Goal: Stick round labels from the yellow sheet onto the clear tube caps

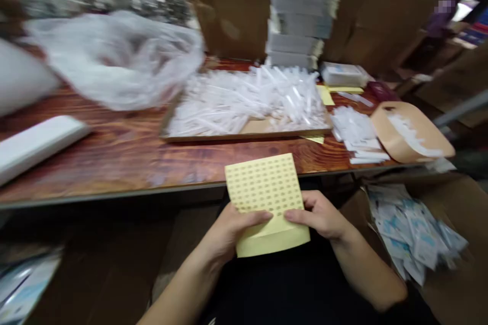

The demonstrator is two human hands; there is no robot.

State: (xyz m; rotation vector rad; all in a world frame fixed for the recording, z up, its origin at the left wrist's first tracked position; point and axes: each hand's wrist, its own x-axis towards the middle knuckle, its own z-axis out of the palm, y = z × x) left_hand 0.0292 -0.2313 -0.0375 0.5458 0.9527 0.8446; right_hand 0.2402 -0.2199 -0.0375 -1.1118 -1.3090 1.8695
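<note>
A yellow sticker sheet [267, 183] with rows of small dark printed labels is held up in front of the table's front edge. Its lower strip is plain yellow. My left hand [232, 228] grips the sheet's lower left side, thumb on the face and fingers behind it. On the lower right side my right hand [318, 216] pinches it the same way, the two thumbs nearly meeting. The fingers behind the sheet are hidden. Beyond it on the table lies a shallow cardboard tray [244, 138] heaped with translucent white plastic tubes [244, 99].
A clear plastic bag [118, 61] and a white block [41, 144] lie at left. Stacked white packs [297, 20] stand behind the tray. Small plastic bags [354, 127] and a tan scoop-like container [430, 132] sit right. Below right, a cardboard box [453, 284] holds printed packets [415, 228].
</note>
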